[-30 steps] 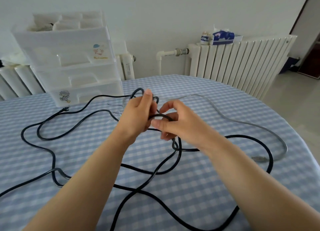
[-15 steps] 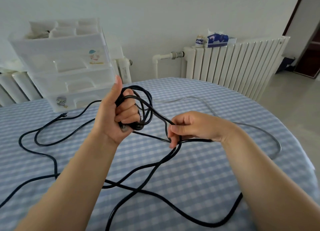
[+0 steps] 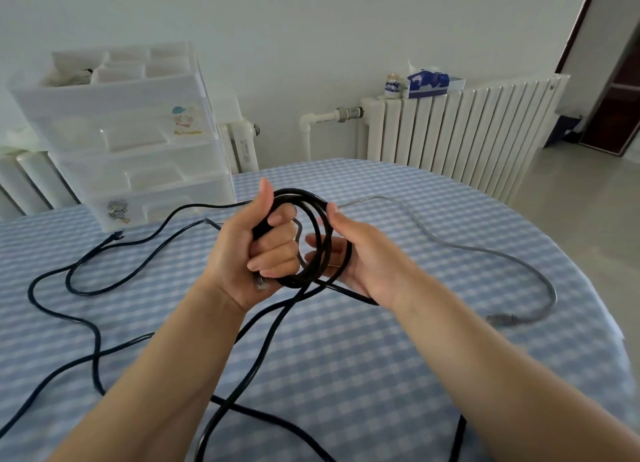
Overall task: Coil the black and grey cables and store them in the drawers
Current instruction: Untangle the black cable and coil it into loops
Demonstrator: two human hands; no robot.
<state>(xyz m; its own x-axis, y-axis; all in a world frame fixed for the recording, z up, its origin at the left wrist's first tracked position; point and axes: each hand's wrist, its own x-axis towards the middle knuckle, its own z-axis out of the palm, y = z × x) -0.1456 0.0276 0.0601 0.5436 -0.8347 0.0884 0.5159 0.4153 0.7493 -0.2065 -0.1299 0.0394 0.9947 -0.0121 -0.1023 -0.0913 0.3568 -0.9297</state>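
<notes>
Above the tabletop (image 3: pixel 398 357) middle, my left hand (image 3: pixel 249 254) fists the black cable (image 3: pixel 313 240) coil; right hand (image 3: pixel 349 250) curls round its loop, feeding slack.

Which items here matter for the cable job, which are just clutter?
Job:
black cable, coil gripped by left hand, fed by right hand
grey cable, loose on the table
drawers, all closed

Clutter:
tissue box
small jar
radiator

Left hand (image 3: pixel 258 254) fisted (thumb up), right hand (image 3: pixel 349 254) curled, forearms converging
</notes>
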